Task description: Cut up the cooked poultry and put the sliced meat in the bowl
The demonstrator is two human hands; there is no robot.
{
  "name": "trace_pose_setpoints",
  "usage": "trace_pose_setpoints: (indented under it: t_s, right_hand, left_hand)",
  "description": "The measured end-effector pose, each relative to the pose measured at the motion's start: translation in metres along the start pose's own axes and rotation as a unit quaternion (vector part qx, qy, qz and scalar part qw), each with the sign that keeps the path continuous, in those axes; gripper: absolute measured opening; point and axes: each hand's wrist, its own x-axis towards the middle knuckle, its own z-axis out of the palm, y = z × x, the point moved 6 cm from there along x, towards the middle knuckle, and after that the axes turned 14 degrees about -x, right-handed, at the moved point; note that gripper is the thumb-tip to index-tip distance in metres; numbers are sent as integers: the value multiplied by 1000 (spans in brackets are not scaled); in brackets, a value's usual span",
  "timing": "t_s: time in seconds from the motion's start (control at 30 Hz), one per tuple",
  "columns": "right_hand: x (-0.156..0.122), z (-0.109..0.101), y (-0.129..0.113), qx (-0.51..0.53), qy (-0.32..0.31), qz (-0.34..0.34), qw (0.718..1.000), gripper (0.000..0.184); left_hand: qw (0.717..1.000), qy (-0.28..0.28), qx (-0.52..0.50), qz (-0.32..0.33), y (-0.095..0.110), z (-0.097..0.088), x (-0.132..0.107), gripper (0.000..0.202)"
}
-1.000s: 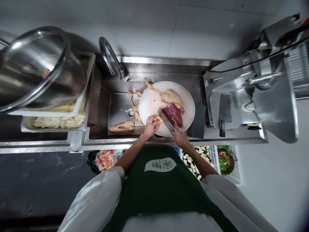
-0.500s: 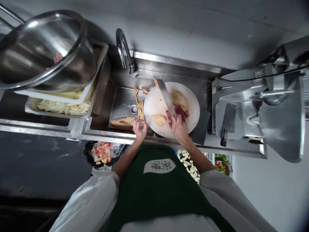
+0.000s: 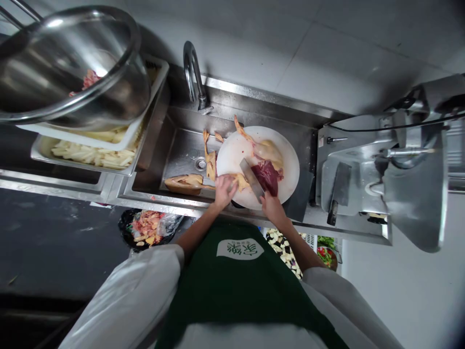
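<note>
A round white cutting board (image 3: 286,160) lies over the right part of a steel sink (image 3: 181,155). On it are a yellow plucked chicken (image 3: 267,149) and a dark red piece of meat (image 3: 268,177). My left hand (image 3: 224,190) is closed on a yellow chicken piece (image 3: 240,181) at the board's near left edge. My right hand (image 3: 271,208) grips the handle of a cleaver (image 3: 251,179), whose blade rests down on the board between the chicken piece and the red meat.
More chicken parts (image 3: 189,182) lie in the sink under a tap (image 3: 193,72). A big steel bowl (image 3: 69,68) sits on trays of pale cut strips (image 3: 90,156) at left. A meat slicer (image 3: 399,165) and second cleaver (image 3: 337,191) stand at right. Bins of scraps (image 3: 147,228) and vegetables (image 3: 283,247) are below.
The cleaver was raised half a second ago and has come back down onto the board. My left hand moved from the sink's edge back onto the chicken piece.
</note>
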Motion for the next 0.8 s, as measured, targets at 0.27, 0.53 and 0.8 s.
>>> trace_pose_setpoints:
  t_s: [0.27,0.53,0.8]
  right_hand:
    - [34,-21,-52,8,46,19,999,37]
    - [23,31,-39,-17,-38,-3,999,31]
    - [-36,39,8,-29,-71,1,997,32]
  left_hand:
    - [996,88,-13,-23,-3,-37,-12,20]
    - [987,-148,44,47,1,38,5,22]
    - [999,-25,-39,-5,3,6,4,23]
